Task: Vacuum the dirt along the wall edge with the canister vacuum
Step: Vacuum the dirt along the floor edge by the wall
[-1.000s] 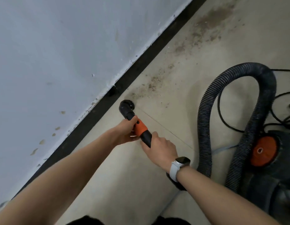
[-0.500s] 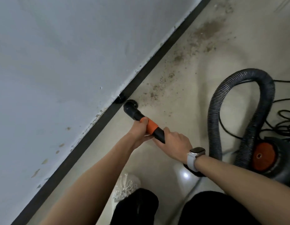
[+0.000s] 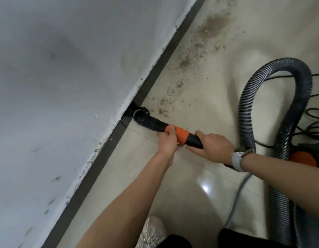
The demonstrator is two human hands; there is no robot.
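Low, nozzle [image 3: 141, 116] touching baseboard [image 3: 165, 56], dirt [image 3: 190, 56] beyond

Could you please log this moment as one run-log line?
left hand grips nozzle | right hand grips too | nozzle at baseboard | dirt remains

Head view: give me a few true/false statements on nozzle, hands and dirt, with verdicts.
1. Both hands grip the vacuum wand. True: the left hand holds it at the orange collar, the right hand further back.
2. The nozzle is lifted high off the floor. False: it sits at the baseboard.
3. Dirt remains along the wall ahead of the nozzle. True.
4. The watch is on the left wrist. False: right wrist.
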